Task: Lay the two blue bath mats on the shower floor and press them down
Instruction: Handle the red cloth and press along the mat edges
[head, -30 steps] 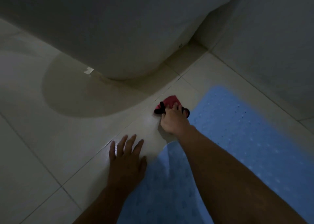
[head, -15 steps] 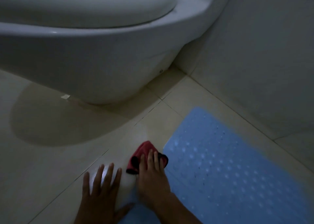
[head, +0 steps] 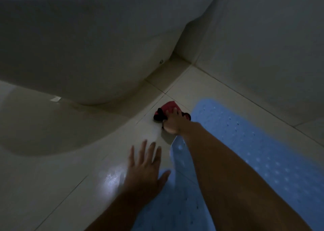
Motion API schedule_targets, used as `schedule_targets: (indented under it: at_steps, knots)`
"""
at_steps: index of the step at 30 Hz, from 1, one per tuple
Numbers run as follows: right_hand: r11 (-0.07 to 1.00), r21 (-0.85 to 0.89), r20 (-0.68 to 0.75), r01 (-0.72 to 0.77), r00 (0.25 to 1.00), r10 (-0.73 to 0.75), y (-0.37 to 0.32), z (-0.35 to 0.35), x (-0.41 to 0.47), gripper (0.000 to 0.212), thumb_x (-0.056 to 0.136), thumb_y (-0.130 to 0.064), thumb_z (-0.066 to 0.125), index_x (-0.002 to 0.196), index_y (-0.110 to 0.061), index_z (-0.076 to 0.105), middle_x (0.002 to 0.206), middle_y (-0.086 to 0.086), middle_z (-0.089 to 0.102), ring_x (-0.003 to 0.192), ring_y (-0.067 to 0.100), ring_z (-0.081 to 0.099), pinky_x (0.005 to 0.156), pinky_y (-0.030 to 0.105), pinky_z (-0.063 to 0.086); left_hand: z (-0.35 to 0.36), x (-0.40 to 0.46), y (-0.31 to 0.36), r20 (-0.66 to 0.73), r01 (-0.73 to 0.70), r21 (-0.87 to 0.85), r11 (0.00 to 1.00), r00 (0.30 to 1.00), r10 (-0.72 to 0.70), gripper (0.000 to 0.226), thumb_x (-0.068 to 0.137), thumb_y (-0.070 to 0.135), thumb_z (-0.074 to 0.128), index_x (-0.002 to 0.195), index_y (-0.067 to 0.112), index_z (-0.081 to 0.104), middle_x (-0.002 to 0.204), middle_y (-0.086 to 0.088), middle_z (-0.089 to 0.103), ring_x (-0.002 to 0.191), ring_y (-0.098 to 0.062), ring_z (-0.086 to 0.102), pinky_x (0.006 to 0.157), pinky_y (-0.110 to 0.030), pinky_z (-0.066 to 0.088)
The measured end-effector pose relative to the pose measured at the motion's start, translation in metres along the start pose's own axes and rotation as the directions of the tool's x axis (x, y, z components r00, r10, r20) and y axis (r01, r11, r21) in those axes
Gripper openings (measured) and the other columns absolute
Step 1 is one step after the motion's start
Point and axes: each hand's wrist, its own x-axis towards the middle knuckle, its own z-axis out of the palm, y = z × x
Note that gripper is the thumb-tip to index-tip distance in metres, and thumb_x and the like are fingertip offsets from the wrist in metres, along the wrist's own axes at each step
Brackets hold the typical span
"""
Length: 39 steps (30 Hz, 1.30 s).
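glossy tiled floor point(head: 52, 160), dimpled rubbery blue mat point(head: 263, 152), soft red cloth point(head: 169, 106), smooth glazed toilet point(head: 87, 47).

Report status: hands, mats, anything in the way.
Left hand flat on floor tile, thumb on mat edge. Right hand pressing red cloth on tile. Blue bath mat laid flat. Toilet base close ahead.

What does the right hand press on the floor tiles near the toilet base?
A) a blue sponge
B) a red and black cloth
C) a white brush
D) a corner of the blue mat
B: the right hand lies on a red and black cloth on the bare tile, just beside the blue mat.
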Motion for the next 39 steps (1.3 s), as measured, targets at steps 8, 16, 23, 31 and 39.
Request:
schedule_targets:
  at_steps: [8,16,23,31,39]
  knots:
    - [0.996,0.072,-0.033,0.045,0.999,-0.043,0.034,-0.014,0.035,0.059,0.107,-0.033,0.034,0.161,-0.017,0.015,0.168,0.013,-0.007,0.155,0.034,-0.002,0.126,0.048,0.008,0.008,0.123,0.04,0.024,-0.012,0.039,0.999,1.0,0.011,0.087,0.098,0.069,0.022,0.161,0.019,-0.01,0.17,-0.009,-0.015,0.154,-0.032,-0.021,0.121,-0.064,-0.009]
    - [0.994,0.087,-0.114,0.059,0.992,-0.048,0.059,-0.029,0.069,0.058,0.107,-0.031,0.035,0.16,-0.019,0.017,0.168,0.014,-0.007,0.155,0.034,-0.003,0.126,0.048,0.007,0.017,0.156,0.032,-0.124,-0.028,0.017,0.999,0.992,0.03,0.087,0.092,0.078,0.012,0.163,0.028,0.002,0.171,-0.005,0.003,0.158,-0.027,-0.004,0.122,-0.061,-0.008]
    - [0.992,0.123,-0.106,-0.01,0.994,0.023,0.083,-0.05,0.101,0.069,0.099,-0.031,0.052,0.159,-0.014,0.022,0.166,0.017,0.011,0.151,0.037,0.02,0.123,0.043,0.022,0.023,0.153,0.031,-0.14,-0.034,0.064,0.997,0.989,0.043,0.085,0.097,0.073,0.012,0.161,0.018,0.024,0.169,-0.009,0.016,0.157,-0.03,0.007,0.123,-0.062,0.005]
    - [0.984,0.163,-0.197,-0.068,0.975,0.1,0.116,-0.067,0.114,0.066,0.096,-0.022,0.06,0.156,-0.018,0.033,0.163,0.011,0.026,0.148,0.03,0.03,0.122,0.035,0.022,0.02,0.157,0.035,-0.092,-0.008,0.064,0.998,0.996,0.013,0.086,0.094,0.075,0.012,0.161,0.023,0.02,0.171,-0.006,0.005,0.158,-0.025,-0.006,0.123,-0.06,-0.002]
    - [0.929,0.332,-0.295,-0.165,0.917,0.268,0.159,-0.085,0.089,0.021,0.096,-0.039,0.064,0.097,-0.018,0.063,0.09,0.006,0.063,0.095,0.024,0.06,0.088,0.028,0.042,0.016,0.152,0.034,-0.128,-0.033,0.067,0.997,0.991,0.041,0.083,0.097,0.074,0.018,0.159,0.019,0.031,0.17,-0.008,0.015,0.158,-0.028,0.002,0.123,-0.06,0.004]
